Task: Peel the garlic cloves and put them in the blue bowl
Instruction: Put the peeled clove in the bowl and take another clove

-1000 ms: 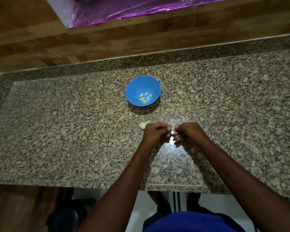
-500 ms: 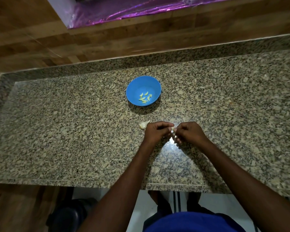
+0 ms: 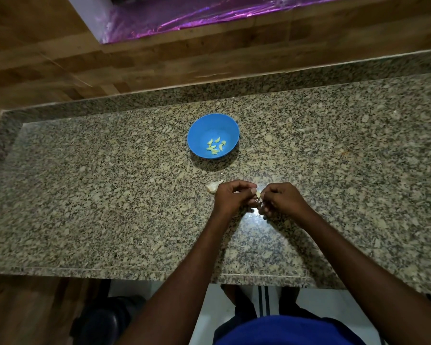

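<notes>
1. The counter is speckled stone, brown and grey, and it fills most of the view
2. Behind it is a wood wall, with a shiny purple sheet at the very top
3. The person leans over the near edge in a blue top, and both bare arms reach out over the stone
4. The bowl is blue and round. It sits on the counter, past the hands and a bit to the left of them
5. The left hand has its fingers curled in, and its fingertips pinch a small pale clove
6. The right hand is curled the same way and pinches the same clove from the other side, so the clove is between the two hands, just above the counter
7. A bigger piece of garlic, with its white skin on, lies on the stone, touching the far left side of the left hand
8. Some peeled cloves, yellow-green, lie in a little heap at the bottom of the bowl
</notes>
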`<state>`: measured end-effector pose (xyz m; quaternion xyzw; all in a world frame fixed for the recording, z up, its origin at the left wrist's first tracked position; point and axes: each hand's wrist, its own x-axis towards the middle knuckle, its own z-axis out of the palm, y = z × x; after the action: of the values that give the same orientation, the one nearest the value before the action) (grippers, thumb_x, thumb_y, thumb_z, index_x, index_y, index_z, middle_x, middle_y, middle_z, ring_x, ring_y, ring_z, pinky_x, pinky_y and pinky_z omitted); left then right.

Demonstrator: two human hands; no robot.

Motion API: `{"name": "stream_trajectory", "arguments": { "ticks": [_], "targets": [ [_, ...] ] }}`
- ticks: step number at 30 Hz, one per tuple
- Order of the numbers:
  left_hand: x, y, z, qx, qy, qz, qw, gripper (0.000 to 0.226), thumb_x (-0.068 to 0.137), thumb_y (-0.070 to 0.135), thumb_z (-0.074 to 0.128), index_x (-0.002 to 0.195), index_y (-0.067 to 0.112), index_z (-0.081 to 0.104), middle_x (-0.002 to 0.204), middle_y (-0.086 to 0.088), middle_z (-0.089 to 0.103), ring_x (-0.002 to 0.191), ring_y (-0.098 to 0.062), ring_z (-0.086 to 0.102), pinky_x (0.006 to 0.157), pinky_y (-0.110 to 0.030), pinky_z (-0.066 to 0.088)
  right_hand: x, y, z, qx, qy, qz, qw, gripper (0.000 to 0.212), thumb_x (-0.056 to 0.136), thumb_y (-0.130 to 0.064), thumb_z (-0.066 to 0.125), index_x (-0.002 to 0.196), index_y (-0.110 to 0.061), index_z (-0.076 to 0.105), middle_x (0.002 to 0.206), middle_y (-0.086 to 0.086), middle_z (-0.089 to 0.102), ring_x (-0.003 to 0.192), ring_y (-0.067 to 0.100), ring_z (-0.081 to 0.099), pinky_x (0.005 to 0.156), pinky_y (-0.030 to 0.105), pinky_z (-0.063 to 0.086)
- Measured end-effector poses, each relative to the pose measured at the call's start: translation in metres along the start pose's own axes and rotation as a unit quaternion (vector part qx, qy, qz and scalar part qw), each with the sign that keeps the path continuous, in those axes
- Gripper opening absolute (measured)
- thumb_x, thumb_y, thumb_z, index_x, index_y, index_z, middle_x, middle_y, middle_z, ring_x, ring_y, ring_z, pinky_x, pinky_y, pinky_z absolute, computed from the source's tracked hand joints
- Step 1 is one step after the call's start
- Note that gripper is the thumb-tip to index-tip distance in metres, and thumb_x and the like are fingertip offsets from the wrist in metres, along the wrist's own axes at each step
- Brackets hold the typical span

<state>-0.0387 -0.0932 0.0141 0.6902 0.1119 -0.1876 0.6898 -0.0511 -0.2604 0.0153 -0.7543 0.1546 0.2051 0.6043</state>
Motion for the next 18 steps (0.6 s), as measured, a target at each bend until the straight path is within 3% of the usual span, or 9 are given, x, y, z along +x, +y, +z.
{"name": "stream_trajectory", "arguments": {
  "ticks": [9,15,18],
  "targets": [
    [0.0017,-0.0015,0.0003,0.054,-0.030,0.045,0.997,0.012,0.085,0.002,0.076,0.098,0.001,0.076,0.078,-0.016,0.073,0.062,-0.019,0.067,0.060,-0.029,0.057,-0.0016,0.0016,-0.0005,0.035,-0.009,0.011,0.999,0.013,0.085,0.002,0.065,0.072,0.005,0.068,0.060,0.024,0.066,0.050,0.028,0.064,0.053,0.032,0.055],
    [0.0018,-0.0016,-0.0008,0.043,-0.049,0.020,0.998,0.014,0.089,0.004,0.072,0.102,0.005,0.077,0.082,-0.016,0.072,0.069,-0.023,0.065,0.064,-0.031,0.059,0.0020,0.0035,0.0004,0.055,-0.010,0.015,0.998,0.020,0.082,0.002,0.063,0.063,-0.004,0.067,0.060,0.024,0.064,0.051,0.028,0.061,0.054,0.033,0.054],
    [0.0033,-0.0010,-0.0027,0.041,-0.047,0.010,0.998,0.015,0.090,0.004,0.070,0.104,0.005,0.077,0.083,-0.018,0.072,0.068,-0.022,0.065,0.063,-0.031,0.059,0.0019,0.0048,0.0016,0.075,-0.011,0.026,0.997,0.018,0.084,0.000,0.062,0.067,0.000,0.069,0.061,0.026,0.063,0.052,0.029,0.059,0.057,0.045,0.057]
  ]
}}
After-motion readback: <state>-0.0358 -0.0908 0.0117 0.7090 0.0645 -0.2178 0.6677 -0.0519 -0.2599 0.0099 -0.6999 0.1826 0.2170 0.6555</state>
